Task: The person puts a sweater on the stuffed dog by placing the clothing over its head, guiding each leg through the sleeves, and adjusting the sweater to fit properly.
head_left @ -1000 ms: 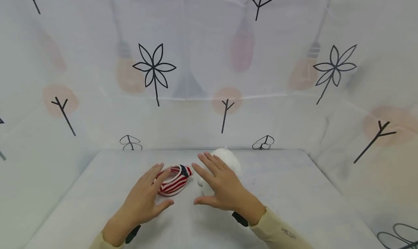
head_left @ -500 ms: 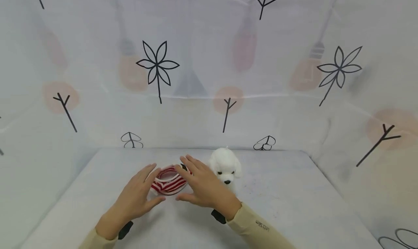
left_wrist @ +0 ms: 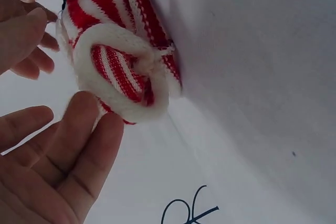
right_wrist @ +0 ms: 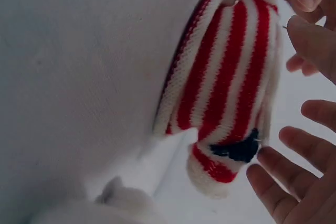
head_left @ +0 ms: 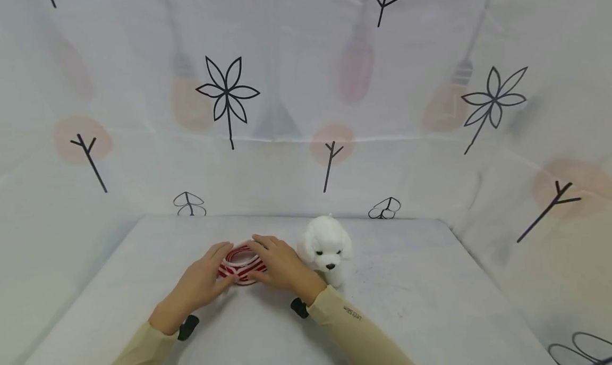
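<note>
From the head view, the left hand (head_left: pixel 203 281) and right hand (head_left: pixel 277 264) flank the striped knit garment (head_left: pixel 240 262) on the table (head_left: pixel 430 301) beside the white toy dog (head_left: pixel 325 248), while both wrist views show relaxed fingertips (left_wrist: pixel 89 124) merely touching it, likely steadying it, gripping nothing.

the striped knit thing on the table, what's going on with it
A person has both hands at a small red-and-white striped knitted garment lying on the white table. The left hand touches its near-left side with its fingers; the right hand rests over its right side. No firm grip shows yet. A white toy dog stands just to the right.
</note>
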`<action>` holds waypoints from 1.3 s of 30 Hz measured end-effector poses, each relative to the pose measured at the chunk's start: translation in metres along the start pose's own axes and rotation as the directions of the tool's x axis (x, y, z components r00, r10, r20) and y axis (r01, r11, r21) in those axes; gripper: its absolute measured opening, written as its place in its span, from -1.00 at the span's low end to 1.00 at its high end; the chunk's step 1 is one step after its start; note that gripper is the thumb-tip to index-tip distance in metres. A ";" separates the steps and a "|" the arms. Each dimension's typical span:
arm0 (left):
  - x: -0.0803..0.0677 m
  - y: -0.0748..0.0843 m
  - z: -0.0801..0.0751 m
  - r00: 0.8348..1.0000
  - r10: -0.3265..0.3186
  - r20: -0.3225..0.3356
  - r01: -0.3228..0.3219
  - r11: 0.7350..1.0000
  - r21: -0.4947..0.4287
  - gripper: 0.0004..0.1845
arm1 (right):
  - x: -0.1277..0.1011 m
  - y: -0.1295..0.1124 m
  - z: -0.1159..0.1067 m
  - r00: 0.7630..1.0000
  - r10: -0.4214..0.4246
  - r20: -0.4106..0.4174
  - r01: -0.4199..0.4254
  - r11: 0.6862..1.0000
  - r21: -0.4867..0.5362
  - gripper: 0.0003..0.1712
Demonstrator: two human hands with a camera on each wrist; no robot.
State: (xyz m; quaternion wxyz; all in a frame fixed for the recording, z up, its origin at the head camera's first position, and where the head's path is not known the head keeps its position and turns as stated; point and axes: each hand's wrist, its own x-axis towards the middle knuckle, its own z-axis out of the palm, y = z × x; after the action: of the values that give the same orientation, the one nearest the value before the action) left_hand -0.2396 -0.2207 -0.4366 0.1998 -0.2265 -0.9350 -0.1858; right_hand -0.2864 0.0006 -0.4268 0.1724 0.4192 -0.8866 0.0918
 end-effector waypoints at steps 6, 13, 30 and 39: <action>0.011 -0.003 0.008 1.000 -0.026 0.003 0.026 1.000 0.002 -0.43 | 0.014 0.005 0.014 0.999 -0.016 -0.046 0.012 0.997 -0.082 -0.39; 0.019 -0.003 0.012 0.994 -0.061 0.093 0.064 0.997 -0.030 -0.59 | 0.019 0.010 0.013 0.998 -0.042 -0.041 0.040 0.998 -0.055 -0.66; 0.022 -0.001 0.006 0.985 -0.096 0.146 0.100 0.995 -0.022 -0.87 | 0.015 0.005 0.017 0.995 0.085 0.053 -0.089 0.994 0.064 -0.88; 0.020 0.010 -0.022 0.998 0.005 0.066 -0.003 1.000 -0.028 -0.89 | 0.005 -0.014 -0.007 0.989 0.130 -0.072 -0.101 0.944 0.313 -0.88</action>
State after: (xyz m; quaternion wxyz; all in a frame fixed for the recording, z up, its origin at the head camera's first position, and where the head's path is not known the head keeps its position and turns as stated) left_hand -0.2449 -0.2150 -0.4056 0.1659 -0.2370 -0.9381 -0.1906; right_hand -0.2768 -0.0093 -0.4178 0.1395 0.3837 -0.8756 0.2580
